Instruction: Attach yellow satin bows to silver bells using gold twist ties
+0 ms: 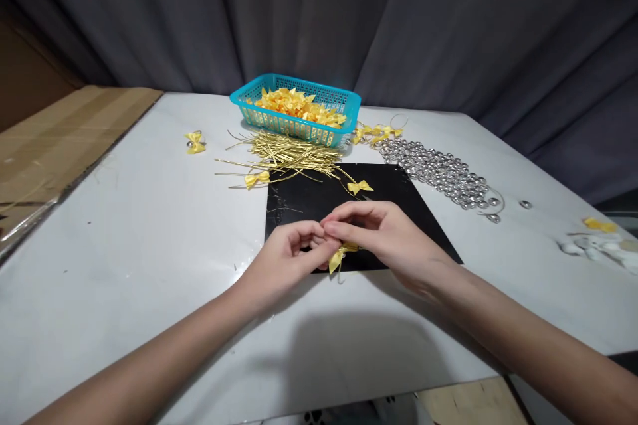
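Note:
My left hand [297, 251] is closed in a pinch on a yellow ribbon bow [337, 260], which hangs below the fingertips with a thin wire end under it. Thumb and fingers of my right hand [386, 229] are pressed together just above the bow, meeting the left fingertips; whatever they pinch is hidden. Both hands are over the near part of a black mat [319, 202]. Just beyond them, another yellow bow [359, 186] lies on the mat, and one more bow [257, 179] rests at its left edge.
Behind the mat lies a pile of gold twist ties [294, 151], with a blue basket [351, 109] of yellow bows behind it. Silver beads [438, 172] spread to the right. A bow with a bead [195, 143] sits at left on the white table [149, 212]. Cardboard [100, 119] borders the left.

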A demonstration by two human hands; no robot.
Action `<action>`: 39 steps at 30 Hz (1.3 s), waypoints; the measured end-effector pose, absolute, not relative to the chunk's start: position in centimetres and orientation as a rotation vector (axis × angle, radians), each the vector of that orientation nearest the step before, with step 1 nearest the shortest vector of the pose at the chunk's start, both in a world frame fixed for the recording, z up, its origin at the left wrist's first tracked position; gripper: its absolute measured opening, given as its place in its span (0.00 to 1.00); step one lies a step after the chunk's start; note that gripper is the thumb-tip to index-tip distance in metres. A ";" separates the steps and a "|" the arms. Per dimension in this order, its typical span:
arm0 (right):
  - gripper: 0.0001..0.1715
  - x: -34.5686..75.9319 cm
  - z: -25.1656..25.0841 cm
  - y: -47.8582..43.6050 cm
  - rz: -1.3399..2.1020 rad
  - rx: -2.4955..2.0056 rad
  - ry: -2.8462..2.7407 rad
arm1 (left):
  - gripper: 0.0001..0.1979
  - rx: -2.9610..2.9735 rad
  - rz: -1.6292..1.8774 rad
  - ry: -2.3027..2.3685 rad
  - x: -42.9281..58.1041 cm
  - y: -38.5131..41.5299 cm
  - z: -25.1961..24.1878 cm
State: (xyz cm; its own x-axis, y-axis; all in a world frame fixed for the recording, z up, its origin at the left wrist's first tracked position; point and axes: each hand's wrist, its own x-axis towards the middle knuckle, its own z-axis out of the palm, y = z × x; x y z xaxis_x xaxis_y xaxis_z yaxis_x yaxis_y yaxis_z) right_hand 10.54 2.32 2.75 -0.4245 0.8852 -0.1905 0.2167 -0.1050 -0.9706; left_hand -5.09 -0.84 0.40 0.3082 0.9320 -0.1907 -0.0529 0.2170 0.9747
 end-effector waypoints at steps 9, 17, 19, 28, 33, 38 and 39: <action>0.06 10.9 2.2 2.2 1.672 -1.163 -1.468 | 0.02 0.986 0.880 0.980 -5.2 -0.6 0.8; 0.07 10.8 2.6 2.5 1.770 -1.177 -1.350 | 0.03 0.965 0.904 0.954 -5.6 -0.6 0.6; 0.07 10.8 2.5 2.5 1.794 -1.175 -1.335 | 0.03 0.960 0.907 0.964 -5.5 -0.5 0.7; 0.07 10.7 2.0 2.7 1.738 -1.182 -1.362 | 0.10 0.839 0.915 0.997 -5.1 -0.7 0.6; 0.07 10.6 2.0 2.6 1.742 -1.155 -1.351 | 0.07 0.806 0.931 1.041 -5.0 -0.7 0.1; 0.06 10.6 1.8 2.6 1.737 -1.121 -1.371 | 0.08 0.790 0.958 1.059 -4.9 -0.7 0.0; 0.05 10.6 1.7 2.5 1.736 -1.123 -1.370 | 0.08 0.789 0.967 1.058 -4.9 -0.7 0.0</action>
